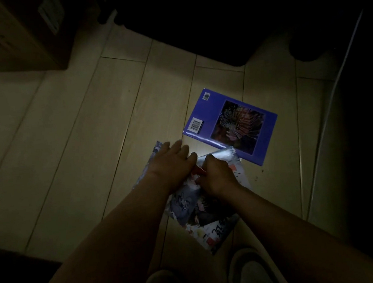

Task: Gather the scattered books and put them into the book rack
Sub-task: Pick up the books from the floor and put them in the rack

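My slippers [250, 269] show at the bottom edge, toes pointing forward on the pale plank floor [78, 128]. Just ahead of them an illustrated book [191, 208] lies flat on the floor, and both my bare arms reach down to it.

My left hand [171, 163] rests on its far left part, palm down, fingers straight and close together. My right hand [215, 177] is just beside the left one, fingers curled in, gripping the illustrated book at its far edge. A small red patch shows between the two hands. A glossy silver sheet [221, 155] rises beyond my right knuckles; I cannot tell in this dim light whether it is this book's cover or a separate one.

Past that sheet lies a blue book [231, 124], flat on the floor, barcode side up, with a dark picture on the cover. The sheet overlaps its near edge.

Far left stands a cardboard box [14, 36]. The far side is black shadow.
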A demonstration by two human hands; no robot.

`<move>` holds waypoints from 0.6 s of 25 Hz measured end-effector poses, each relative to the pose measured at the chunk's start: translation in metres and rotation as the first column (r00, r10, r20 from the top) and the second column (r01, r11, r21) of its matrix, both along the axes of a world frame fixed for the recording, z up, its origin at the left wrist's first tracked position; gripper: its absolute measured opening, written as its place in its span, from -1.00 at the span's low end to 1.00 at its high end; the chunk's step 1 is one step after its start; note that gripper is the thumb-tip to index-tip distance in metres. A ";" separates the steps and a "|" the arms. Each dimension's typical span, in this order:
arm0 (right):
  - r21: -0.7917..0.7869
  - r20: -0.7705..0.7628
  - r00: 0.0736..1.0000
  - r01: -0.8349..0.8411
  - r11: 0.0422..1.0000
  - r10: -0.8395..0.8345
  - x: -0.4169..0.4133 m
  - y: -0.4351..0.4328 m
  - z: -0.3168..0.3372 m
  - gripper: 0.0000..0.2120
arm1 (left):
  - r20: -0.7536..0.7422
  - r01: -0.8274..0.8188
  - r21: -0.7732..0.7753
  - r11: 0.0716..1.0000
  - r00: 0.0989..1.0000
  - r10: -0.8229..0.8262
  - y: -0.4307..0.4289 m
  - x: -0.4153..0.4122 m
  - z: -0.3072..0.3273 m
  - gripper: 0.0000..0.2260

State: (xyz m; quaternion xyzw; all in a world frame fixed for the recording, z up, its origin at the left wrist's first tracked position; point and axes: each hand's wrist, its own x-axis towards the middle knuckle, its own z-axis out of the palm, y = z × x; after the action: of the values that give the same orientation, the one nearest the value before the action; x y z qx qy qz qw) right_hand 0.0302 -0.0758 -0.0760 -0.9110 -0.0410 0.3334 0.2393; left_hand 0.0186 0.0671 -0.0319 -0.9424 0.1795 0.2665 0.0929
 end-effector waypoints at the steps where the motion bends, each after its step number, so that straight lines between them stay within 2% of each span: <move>1: 0.078 -0.007 0.999 0.046 0.996 -0.045 0.000 0.000 0.002 -0.74 | -0.009 0.021 -0.002 1.000 1.000 -0.021 -0.004 0.003 0.001 -0.43; 4: 0.255 -0.074 0.982 0.186 0.949 -0.172 -0.001 -0.003 0.003 -0.73 | -0.085 -0.041 -0.058 0.997 0.996 0.036 -0.007 0.010 0.008 -0.59; 7: 0.333 -0.165 0.973 0.207 0.920 -0.159 0.003 -0.006 0.011 -0.73 | -0.185 -0.324 -0.244 0.914 0.941 0.283 0.005 0.024 0.032 -0.78; 9: 0.381 -0.182 0.977 0.177 0.907 -0.114 0.010 -0.005 0.025 -0.58 | -0.197 -0.462 -0.350 0.815 0.887 0.418 0.017 0.034 0.061 -0.77; 11: 0.448 -0.170 0.981 0.164 0.879 -0.097 0.018 0.001 0.050 -0.74 | -0.175 -0.516 -0.403 0.756 0.854 0.490 0.025 0.039 0.094 -0.77; 15: 0.510 -0.070 0.994 0.109 0.853 -0.085 0.038 0.014 0.111 -0.80 | -0.082 -0.541 -0.433 0.721 0.820 0.566 0.042 0.034 0.159 -0.68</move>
State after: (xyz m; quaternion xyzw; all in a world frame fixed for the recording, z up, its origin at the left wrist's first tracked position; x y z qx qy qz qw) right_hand 0.0684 -0.0614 0.0353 -0.8075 -0.0770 0.3184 0.4906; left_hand 0.0522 0.1095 0.1270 -0.9558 -0.0577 0.2080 -0.1998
